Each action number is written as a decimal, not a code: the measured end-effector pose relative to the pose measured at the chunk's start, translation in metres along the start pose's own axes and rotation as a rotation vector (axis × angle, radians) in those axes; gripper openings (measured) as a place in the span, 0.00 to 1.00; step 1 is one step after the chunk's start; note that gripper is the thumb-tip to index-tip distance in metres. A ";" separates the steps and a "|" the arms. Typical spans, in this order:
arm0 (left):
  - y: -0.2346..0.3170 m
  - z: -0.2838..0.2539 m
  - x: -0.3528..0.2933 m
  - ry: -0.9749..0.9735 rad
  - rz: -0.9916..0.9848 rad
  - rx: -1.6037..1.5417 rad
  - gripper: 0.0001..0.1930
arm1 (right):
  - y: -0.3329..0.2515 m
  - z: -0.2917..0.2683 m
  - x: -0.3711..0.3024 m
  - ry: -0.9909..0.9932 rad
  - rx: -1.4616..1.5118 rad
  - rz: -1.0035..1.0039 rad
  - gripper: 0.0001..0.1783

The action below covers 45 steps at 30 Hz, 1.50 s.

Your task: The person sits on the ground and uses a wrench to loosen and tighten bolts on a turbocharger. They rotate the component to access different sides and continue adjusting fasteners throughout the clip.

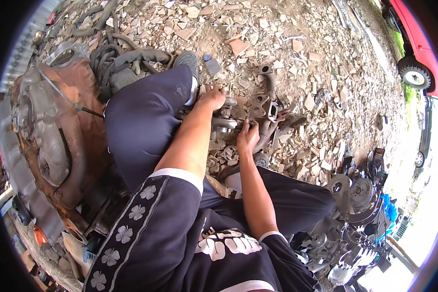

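Observation:
A metal turbocharger [225, 123] lies on the stony ground between my legs. Joined to it or lying against it is a rusty brown exhaust manifold [266, 100] with open flanges. My left hand [213, 98] is closed over the turbocharger's far-left side, its fingers bent against the metal. Between the turbocharger and the manifold, my right hand [248, 136] has its thumb and fingers pinched together. Whatever it grips is small and dark, and I cannot make it out. The undersides of both parts are hidden.
A large engine [58, 141] stands at the left, with black hoses [126, 58] beyond it. Two wrenches [297, 37] and a small blue-capped container [207, 58] lie on the broken stones ahead. Metal parts [360, 190] pile up at the right. A red vehicle [418, 39] stands far right.

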<state>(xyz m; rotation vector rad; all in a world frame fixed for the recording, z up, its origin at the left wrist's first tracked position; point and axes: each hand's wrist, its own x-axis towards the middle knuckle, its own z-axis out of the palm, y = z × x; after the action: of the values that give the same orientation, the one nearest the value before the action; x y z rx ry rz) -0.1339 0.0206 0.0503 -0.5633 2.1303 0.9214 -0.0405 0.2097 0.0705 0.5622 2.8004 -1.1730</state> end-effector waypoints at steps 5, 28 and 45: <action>-0.011 0.004 0.007 0.010 -0.010 -0.018 0.36 | -0.020 -0.003 -0.018 -0.107 -0.020 -0.374 0.11; -0.024 0.018 0.028 0.101 -0.034 -0.100 0.36 | 0.017 0.006 0.016 0.022 0.307 0.317 0.21; -0.041 0.029 0.067 0.188 -0.200 -0.824 0.41 | 0.026 0.069 0.014 -0.255 0.745 1.117 0.17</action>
<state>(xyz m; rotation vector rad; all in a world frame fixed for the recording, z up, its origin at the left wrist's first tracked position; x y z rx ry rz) -0.1379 0.0099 -0.0330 -1.2785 1.7324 1.6744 -0.0509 0.1830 0.0008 1.5530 1.2867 -1.6624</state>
